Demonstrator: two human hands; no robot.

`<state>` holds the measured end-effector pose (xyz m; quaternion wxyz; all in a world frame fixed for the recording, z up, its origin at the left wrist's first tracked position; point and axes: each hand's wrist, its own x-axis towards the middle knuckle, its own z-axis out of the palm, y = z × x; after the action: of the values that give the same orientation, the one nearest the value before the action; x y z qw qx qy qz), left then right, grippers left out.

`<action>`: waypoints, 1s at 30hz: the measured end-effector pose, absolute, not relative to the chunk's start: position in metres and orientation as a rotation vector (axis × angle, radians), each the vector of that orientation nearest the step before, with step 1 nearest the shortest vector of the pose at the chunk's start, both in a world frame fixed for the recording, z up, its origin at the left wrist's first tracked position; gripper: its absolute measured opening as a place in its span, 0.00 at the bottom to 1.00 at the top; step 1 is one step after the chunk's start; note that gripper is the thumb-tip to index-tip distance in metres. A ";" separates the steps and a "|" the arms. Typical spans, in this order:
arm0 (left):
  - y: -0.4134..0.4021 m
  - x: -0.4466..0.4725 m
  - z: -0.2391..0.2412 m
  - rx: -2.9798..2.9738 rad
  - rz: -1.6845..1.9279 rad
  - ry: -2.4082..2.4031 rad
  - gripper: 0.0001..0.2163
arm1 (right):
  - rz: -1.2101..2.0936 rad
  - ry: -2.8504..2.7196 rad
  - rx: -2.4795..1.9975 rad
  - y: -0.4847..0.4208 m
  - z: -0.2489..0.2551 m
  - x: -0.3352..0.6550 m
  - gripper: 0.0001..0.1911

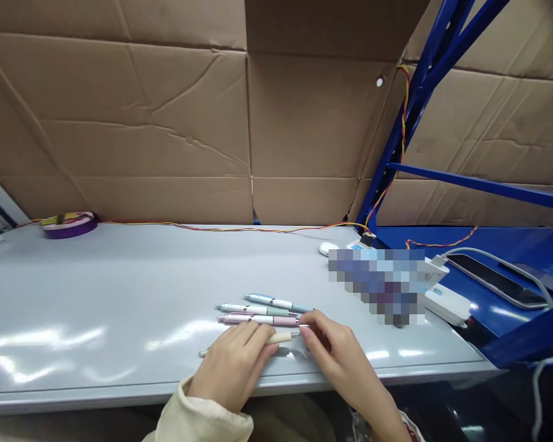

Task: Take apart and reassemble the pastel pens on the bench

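My left hand (233,365) is closed around a cream pen (281,337) just above the table's front edge. The pen's thin metal end points right, toward my right hand (338,350). Thumb and forefinger of that hand come together at this end; whether they grip the tip or a small part is hidden. Behind the hands lie a pink pen (258,319), a pale green pen (253,309) and a blue pen (276,301), roughly side by side. The pink pen's right end is close to my right fingertips.
The grey-white table (120,294) has a purple tape roll (69,225) at back left. At right are a white mouse-like item (328,248), a pixelated patch, a white power strip (447,304) and a phone (495,280) on a blue shelf. Cardboard (166,123) walls the back.
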<state>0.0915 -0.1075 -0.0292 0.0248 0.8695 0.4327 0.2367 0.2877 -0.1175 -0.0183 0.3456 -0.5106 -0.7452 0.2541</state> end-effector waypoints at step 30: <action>-0.111 0.088 -0.028 2.677 0.791 1.354 0.11 | 0.448 -1.813 -1.472 -0.116 -0.022 0.307 0.12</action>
<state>0.0882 -0.1105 -0.0278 0.0198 0.8627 0.4363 0.2549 0.3074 -0.1162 -0.0218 0.3724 -0.5745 -0.7076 0.1749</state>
